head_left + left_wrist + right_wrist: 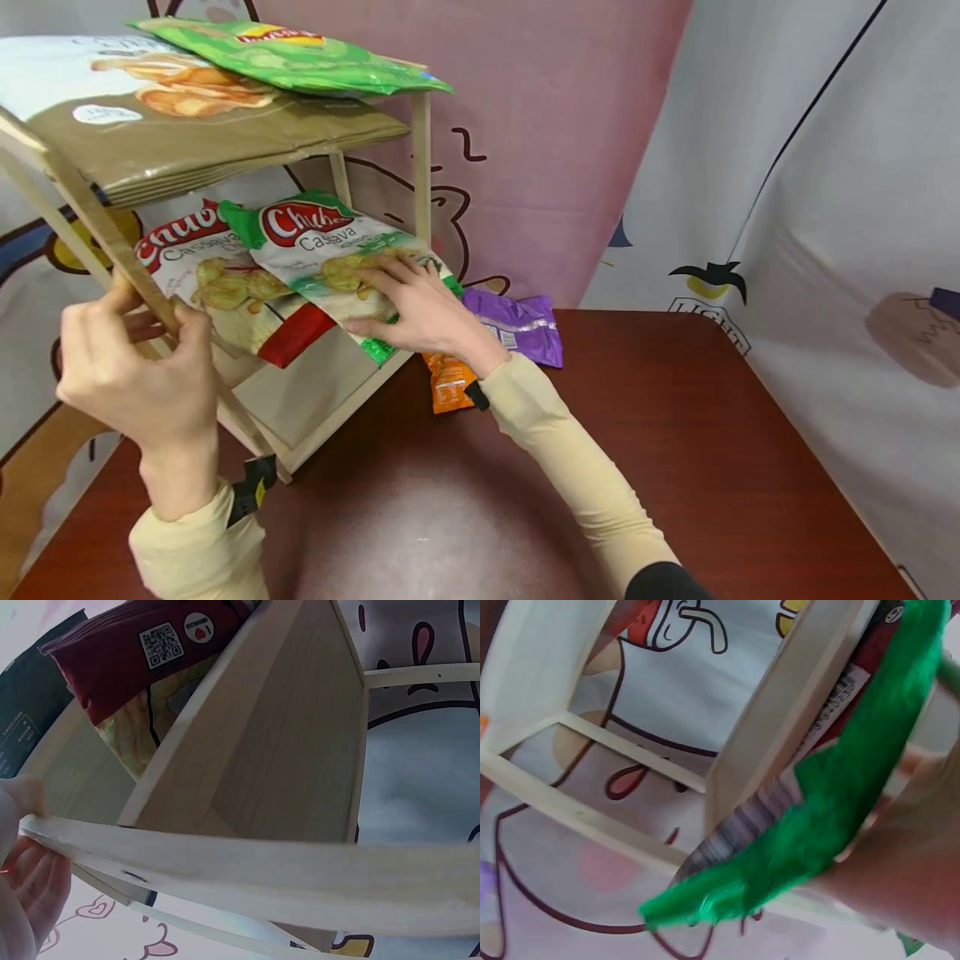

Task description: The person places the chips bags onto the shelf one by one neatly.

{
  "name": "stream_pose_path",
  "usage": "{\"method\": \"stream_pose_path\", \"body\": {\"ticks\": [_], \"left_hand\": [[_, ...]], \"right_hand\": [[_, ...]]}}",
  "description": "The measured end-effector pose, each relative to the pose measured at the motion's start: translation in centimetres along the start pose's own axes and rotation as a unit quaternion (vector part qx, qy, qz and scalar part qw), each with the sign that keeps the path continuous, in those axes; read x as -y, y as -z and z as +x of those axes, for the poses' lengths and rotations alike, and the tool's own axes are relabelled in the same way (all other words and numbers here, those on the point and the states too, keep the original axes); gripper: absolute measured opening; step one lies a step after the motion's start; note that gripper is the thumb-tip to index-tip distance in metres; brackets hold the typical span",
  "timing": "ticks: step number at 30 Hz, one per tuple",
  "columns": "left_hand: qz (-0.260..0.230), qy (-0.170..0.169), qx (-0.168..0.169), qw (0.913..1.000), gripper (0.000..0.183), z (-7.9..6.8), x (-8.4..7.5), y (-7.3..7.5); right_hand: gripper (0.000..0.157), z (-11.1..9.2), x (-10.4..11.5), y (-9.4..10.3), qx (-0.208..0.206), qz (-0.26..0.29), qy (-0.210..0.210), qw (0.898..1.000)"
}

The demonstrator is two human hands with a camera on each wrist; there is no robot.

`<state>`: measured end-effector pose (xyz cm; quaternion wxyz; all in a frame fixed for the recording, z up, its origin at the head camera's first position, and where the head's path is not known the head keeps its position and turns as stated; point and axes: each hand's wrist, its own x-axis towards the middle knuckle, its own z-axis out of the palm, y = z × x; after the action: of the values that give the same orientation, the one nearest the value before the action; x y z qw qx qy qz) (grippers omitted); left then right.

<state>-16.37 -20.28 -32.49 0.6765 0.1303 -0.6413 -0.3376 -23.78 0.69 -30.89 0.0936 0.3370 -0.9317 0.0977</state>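
Note:
A small wooden rack (422, 167) stands on the left of the table. My left hand (142, 367) grips its near upright post (112, 233) between thumb and curled fingers. In the middle of the rack lie two bags of cassava chips, a red-ended one (232, 287) and, overlapping it, a green-ended one (300, 229). My right hand (420, 304) rests on the front of the green-ended bag, fingers spread and mostly straight. The right wrist view shows that bag's green end (855, 780) close up, partly covering the hand.
On top of the rack lie a large brown and white chip bag (225, 137) and a green chip bag (300, 58). A purple packet (525, 321) and an orange packet (450, 387) lie on the brown table (637, 433) right of the rack. Printed cloth hangs behind.

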Motion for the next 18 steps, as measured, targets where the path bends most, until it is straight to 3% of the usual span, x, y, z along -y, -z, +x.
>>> {"method": "stream_pose_path", "body": {"ticks": [4,9,11,14,18], "left_hand": [[0.004,-0.001,-0.002,1.0,0.026,0.1,0.0,0.0],[0.003,0.001,-0.002,1.0,0.026,0.1,-0.1,0.0],[0.002,0.001,0.001,1.0,0.027,0.0,-0.1,0.0],[0.003,0.004,-0.001,1.0,0.027,0.0,-0.1,-0.1],[0.003,0.005,-0.004,1.0,0.026,-0.1,-0.1,-0.2]], "right_hand": [[0.078,-1.0,0.3,-0.8,-0.024,-0.04,0.003,0.999],[0.058,-0.3,1.5,-0.3,-0.073,-0.074,0.027,0.994],[0.054,0.3,2.1,0.7,-0.05,-0.064,0.019,0.996],[0.052,2.0,3.4,2.7,0.031,-0.053,-0.024,0.998],[0.067,5.9,5.3,3.9,0.131,-0.085,-0.091,0.984]]}}
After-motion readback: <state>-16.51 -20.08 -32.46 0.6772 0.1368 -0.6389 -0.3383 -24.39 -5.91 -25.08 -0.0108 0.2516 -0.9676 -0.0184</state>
